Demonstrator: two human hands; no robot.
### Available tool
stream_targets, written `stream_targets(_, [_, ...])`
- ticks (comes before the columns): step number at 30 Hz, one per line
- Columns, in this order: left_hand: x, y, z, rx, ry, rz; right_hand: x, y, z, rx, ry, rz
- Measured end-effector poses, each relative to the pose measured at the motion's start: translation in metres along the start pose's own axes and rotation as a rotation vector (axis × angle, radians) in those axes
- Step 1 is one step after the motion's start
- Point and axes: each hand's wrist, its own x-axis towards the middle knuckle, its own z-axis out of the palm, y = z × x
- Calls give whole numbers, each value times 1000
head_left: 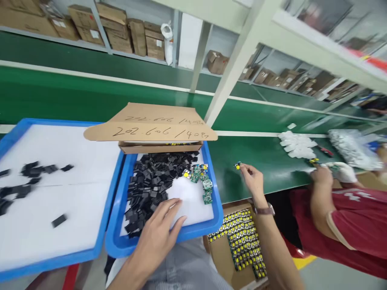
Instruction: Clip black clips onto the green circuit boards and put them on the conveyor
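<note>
My right hand pinches a small circuit board with a yellow round part between thumb and fingertips, above the green bench. Over the near side of a blue-rimmed tray, my left hand has its fingers stretched out and apart, with nothing visible in it. Many small black flat pieces are heaped in that tray left of the hand. Several green circuit boards lie along its right side. Below my right forearm, a cardboard box holds rows of boards with yellow round parts.
A flat carton with handwriting stands at the tray's back edge. Another blue-rimmed tray with scattered black pieces is at left. At right, a co-worker in a red shirt works near white pieces. A pale post rises behind the bench.
</note>
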Motion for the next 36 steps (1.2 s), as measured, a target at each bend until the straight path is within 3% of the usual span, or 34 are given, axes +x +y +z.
stream_targets(3, [4,-13,0,91,-55,72,50,20,-29,-108,-22,7])
stream_targets(7, [37,-11,-8,206,-229,82,56,6,-33,-176,-71,-119])
stream_targets(9, [67,-6,-8,246,-317,57,42,-15,-16,-151,-163,-239])
stream_targets(13, [126,-5,10,245,-388,64,7,-58,35,-55,-531,-550])
stream_targets(16, [142,-8,25,251,-380,43,-4,-75,66,-21,-678,-705])
stream_targets(19, [130,-10,24,226,-370,34,-4,-77,76,1,-733,-775])
stream_targets(24, [85,-5,0,133,-390,34,-14,-76,63,43,-889,-888])
stream_targets(28, [62,-9,-3,45,-362,-47,-27,-80,57,122,-1009,-974])
stream_targets(33, [57,-14,6,-99,-360,-131,-24,-74,56,-39,-738,-909])
stream_targets(36, [57,-7,4,-182,-407,-169,-24,-67,56,-89,-725,-858])
